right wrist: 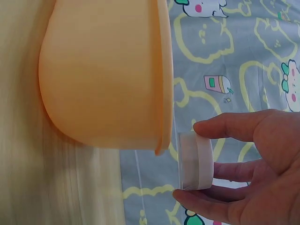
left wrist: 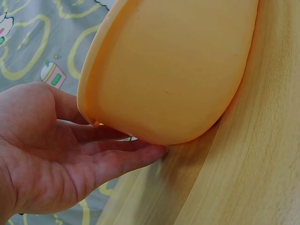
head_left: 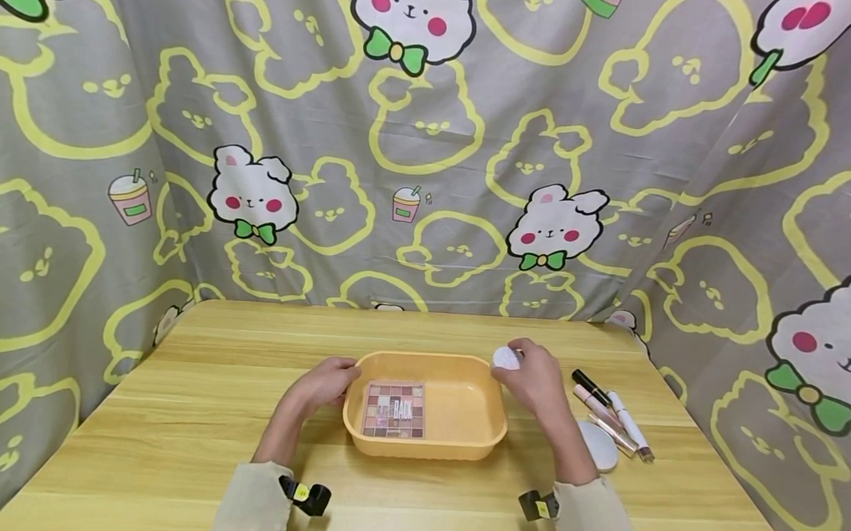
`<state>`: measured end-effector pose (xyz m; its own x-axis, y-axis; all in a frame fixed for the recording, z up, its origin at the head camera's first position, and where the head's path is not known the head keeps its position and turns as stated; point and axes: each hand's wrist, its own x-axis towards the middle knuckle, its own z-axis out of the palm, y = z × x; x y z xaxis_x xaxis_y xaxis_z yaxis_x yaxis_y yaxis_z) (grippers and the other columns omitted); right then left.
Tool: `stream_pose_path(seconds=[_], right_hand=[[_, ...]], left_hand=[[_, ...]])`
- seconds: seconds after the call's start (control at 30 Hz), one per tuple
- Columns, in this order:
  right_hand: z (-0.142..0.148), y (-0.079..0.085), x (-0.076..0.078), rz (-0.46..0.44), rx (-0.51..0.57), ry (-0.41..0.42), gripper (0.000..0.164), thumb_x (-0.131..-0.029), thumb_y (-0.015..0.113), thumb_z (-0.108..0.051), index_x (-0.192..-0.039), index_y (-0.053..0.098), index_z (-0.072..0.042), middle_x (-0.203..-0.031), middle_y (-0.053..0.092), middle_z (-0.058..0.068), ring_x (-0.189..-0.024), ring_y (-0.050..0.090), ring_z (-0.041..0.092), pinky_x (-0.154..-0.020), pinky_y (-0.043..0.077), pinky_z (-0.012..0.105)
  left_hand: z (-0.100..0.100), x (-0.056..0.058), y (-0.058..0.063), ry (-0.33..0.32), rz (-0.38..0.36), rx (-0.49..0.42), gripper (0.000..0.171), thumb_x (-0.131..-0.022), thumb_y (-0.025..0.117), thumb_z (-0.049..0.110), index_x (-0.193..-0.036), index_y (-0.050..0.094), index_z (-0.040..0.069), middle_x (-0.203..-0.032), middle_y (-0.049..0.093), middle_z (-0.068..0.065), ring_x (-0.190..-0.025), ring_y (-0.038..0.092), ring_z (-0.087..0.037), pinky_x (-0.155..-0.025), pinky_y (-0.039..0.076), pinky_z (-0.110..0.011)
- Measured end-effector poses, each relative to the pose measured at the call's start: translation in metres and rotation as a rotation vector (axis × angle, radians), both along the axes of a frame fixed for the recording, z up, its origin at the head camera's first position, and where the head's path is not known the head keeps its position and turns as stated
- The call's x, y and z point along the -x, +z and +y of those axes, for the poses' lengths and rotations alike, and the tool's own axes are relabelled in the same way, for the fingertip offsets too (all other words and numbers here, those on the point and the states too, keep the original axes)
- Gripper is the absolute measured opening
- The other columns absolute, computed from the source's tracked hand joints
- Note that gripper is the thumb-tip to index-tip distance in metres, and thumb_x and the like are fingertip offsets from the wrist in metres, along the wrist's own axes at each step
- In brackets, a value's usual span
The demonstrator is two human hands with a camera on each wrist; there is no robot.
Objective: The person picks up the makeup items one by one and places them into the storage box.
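Observation:
In the head view a yellow-orange plastic basin (head_left: 459,441) stands on the wooden table, with a square eyeshadow palette (head_left: 395,410) lying flat in its left half. My left hand (head_left: 327,382) holds the basin's left end, its fingers against the outer wall and under the rim (left wrist: 86,75). Beside the basin's far right corner, my right hand (head_left: 535,375) pinches a small round jar (head_left: 507,358) between thumb and fingers. The right wrist view shows this jar (right wrist: 196,161), with a white lid and clear edge, held apart from the basin wall (right wrist: 103,79).
Right of my right forearm lie a black tube (head_left: 591,386), a pink tube (head_left: 595,404), a white tube (head_left: 630,424) and a round white compact (head_left: 598,447). A patterned curtain (head_left: 432,137) hangs behind the wooden table (head_left: 172,413).

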<state>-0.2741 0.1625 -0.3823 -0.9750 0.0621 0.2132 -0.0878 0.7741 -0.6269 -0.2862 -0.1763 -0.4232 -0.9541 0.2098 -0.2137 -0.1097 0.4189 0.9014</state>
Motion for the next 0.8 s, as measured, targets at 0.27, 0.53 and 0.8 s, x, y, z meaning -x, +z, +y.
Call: stream_pose_path(seconds=[0.27, 0.53, 0.8], right_hand=[[-0.012, -0.001, -0.002, 0.034, -0.005, 0.022, 0.054, -0.077, 0.079, -0.017, -0.124, 0.065, 0.004, -0.113, 0.069, 0.025, -0.095, 0.064, 0.036, -0.080, 0.053, 0.048], [-0.021, -0.004, -0.005, 0.030, 0.000, 0.050, 0.053, -0.077, 0.078, -0.017, -0.125, 0.065, 0.001, -0.111, 0.067, 0.025, -0.090, 0.062, 0.033, -0.073, 0.052, 0.043], [-0.032, -0.008, -0.007, 0.021, -0.022, 0.078, 0.053, -0.077, 0.080, -0.016, -0.124, 0.066, 0.001, -0.103, 0.066, 0.021, -0.083, 0.059, 0.027, -0.067, 0.050, 0.036]], left_hand=[[-0.001, 0.002, -0.002, 0.006, -0.005, -0.009, 0.050, -0.107, 0.039, 0.016, -0.148, 0.041, -0.012, -0.108, 0.064, -0.017, -0.092, 0.063, -0.018, -0.075, 0.057, -0.031], [-0.001, 0.001, -0.002, 0.014, -0.006, -0.006, 0.051, -0.107, 0.039, 0.016, -0.149, 0.040, -0.012, -0.107, 0.064, -0.017, -0.090, 0.062, -0.018, -0.073, 0.056, -0.030], [-0.001, 0.002, -0.001, -0.004, -0.013, -0.022, 0.050, -0.108, 0.038, 0.017, -0.149, 0.040, -0.011, -0.079, 0.052, -0.007, -0.071, 0.053, -0.014, -0.064, 0.049, -0.026]])
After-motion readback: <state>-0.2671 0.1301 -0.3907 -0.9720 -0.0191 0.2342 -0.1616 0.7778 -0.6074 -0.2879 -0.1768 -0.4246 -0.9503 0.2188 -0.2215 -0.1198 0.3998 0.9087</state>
